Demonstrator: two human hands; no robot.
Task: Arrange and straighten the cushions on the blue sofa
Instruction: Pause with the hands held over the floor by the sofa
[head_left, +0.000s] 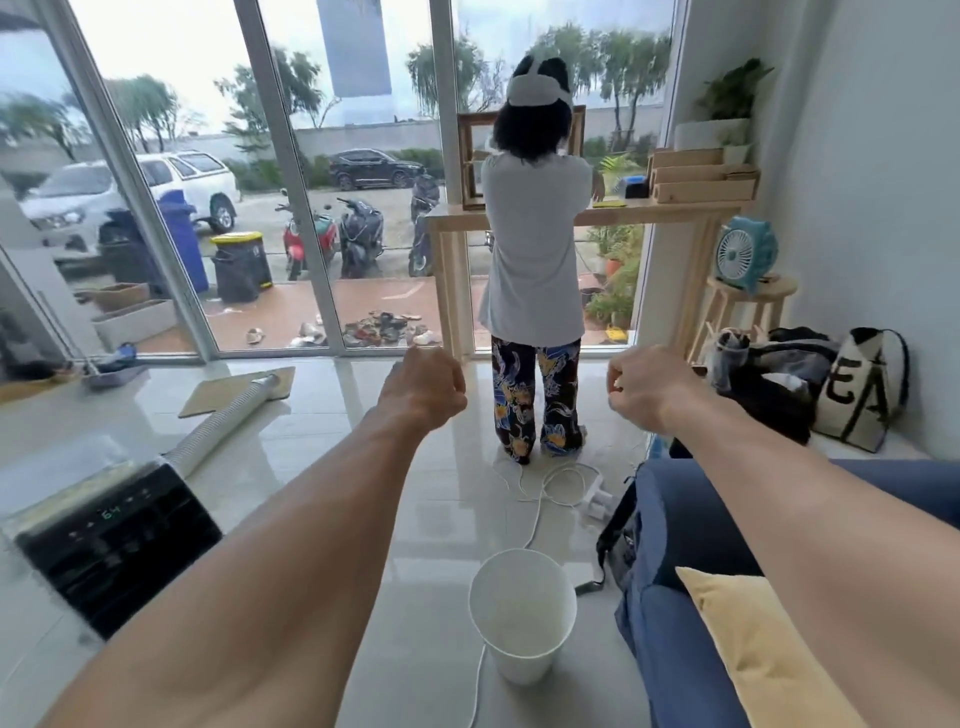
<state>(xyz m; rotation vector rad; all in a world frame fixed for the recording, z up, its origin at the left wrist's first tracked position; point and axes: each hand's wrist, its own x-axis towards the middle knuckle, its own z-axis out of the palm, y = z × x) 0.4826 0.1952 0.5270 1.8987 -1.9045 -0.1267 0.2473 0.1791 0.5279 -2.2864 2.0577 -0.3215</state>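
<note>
The blue sofa (691, 525) fills the lower right corner; only its near arm and part of the seat show. A yellow cushion (753, 639) lies on it at the bottom right, partly hidden under my right forearm. Both my arms stretch straight out in front of me over the floor. My left hand (423, 387) is curled into a fist and holds nothing. My right hand (647, 387) is also curled, with nothing in it. Neither hand touches the sofa or the cushion.
A person stands with their back to me at a wooden console table (587, 215) by the glass doors. A white bucket (522, 613) and white cables (550, 483) lie on the tiled floor beside the sofa. A black air cooler (114, 540) stands at left; bags (810, 379) sit at right.
</note>
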